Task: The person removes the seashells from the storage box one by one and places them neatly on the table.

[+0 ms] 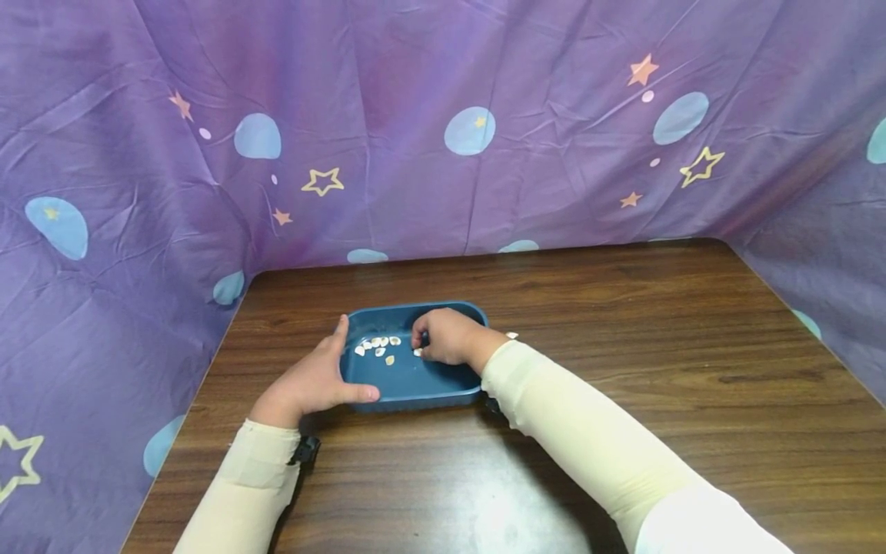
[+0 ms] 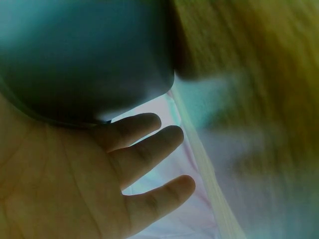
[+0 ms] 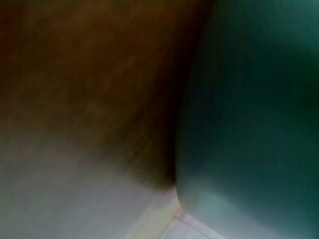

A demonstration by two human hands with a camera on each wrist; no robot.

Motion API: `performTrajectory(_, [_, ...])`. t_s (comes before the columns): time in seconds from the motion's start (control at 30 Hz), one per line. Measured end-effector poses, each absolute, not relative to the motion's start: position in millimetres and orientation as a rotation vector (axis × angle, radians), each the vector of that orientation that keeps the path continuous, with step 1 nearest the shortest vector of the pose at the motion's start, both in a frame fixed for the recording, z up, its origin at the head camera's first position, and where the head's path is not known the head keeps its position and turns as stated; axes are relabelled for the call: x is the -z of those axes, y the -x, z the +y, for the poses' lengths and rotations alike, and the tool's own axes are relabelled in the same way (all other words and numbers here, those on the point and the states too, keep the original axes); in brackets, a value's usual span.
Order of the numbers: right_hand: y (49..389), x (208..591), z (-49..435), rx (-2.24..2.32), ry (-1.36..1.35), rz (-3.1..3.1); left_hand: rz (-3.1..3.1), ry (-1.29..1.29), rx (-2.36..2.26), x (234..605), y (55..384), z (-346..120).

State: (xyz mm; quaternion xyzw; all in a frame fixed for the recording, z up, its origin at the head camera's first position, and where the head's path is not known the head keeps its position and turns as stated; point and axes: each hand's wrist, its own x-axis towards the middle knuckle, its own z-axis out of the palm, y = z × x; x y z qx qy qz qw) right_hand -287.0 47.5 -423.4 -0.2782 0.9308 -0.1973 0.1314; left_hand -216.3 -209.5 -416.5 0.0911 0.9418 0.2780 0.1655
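Observation:
A blue rectangular tray (image 1: 415,400) stands on the table. Small white shell-like pieces (image 1: 380,342) lie in its left half, several of them in a row. My left hand (image 1: 314,381) braces the tray's left end, its thumb across the front rim. In the left wrist view three fingers (image 2: 149,154) stretch out beside the tray's wall. Inside the tray, the curled fingers of my right hand (image 1: 450,336) pinch a small white piece (image 1: 418,352). The right wrist view shows only the tray's outer side (image 3: 249,124) and blurred table; that hand is hidden there.
Another white piece (image 1: 511,335) lies on the wooden table (image 1: 657,331) outside the tray, just beyond my right wrist. A purple curtain (image 1: 415,77) with stars hangs behind and at both sides of the table.

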Motion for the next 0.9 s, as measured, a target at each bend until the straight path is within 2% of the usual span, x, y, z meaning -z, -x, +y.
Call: performTrajectory(0.9, [285.3,422.3,48.6,0.566,0.778,2.691,2.678,-0.277,-0.795,413.1,214.2,-208.1])
